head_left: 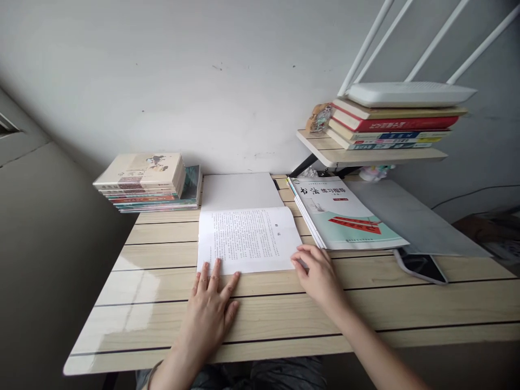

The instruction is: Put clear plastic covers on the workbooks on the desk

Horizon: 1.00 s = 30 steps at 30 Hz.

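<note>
A book (247, 238) lies in the middle of the table, its white page covered in small columns of printed characters. Behind it, a plain pale sheet or cover (241, 189) lies flat; whether it belongs to the book I cannot tell. My left hand (211, 309) rests flat, fingers spread, with its fingertips on the page's lower left edge. At the lower right corner, my right hand (320, 276) has its thumb and fingers bent together on the page edge. How many sheets are between those fingers is hidden.
Stacked books (138, 181) stand at the back left. To the right lie large booklets (345, 211), a grey sheet (410, 216) and a phone (422, 265). A small raised shelf (341, 154) holds books (402, 123) under a white router (410, 93). A wall rises behind.
</note>
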{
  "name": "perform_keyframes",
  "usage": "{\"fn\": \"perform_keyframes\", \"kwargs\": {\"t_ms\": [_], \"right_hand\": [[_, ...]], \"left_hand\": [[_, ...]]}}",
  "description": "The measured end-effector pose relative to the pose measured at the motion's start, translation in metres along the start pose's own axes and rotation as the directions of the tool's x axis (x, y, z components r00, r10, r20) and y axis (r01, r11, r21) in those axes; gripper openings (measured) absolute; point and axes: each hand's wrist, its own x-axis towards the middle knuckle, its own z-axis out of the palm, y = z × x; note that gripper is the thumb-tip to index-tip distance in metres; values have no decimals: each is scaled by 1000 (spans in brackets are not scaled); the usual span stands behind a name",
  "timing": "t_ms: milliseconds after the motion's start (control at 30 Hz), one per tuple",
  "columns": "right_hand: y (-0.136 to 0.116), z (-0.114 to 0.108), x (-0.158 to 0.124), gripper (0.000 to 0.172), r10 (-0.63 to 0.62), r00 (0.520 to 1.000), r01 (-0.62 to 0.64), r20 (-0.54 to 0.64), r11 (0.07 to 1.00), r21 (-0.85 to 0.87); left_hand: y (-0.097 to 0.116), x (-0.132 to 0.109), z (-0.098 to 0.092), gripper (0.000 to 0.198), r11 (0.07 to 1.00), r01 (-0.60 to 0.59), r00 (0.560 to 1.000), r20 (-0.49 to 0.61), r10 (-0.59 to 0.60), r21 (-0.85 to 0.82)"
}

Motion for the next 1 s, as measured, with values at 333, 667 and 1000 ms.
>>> {"fn": "perform_keyframes", "kwargs": {"t_ms": [333,667,1000], "right_hand": [[-101,8,-11,38,-267,936,241,230,961,136],[-133,26,-28,73,-194,875,183,443,981,69],[-128,18,-38,73,-8,901,106,434,974,-201]], "left_hand": [[2,1,1,57,1000,0,1000,-8,0,12],[-3,-2,8,63,999,-39,997,-61,41,32],[-2,1,2,57,997,-43,997,-58,47,63]]}}
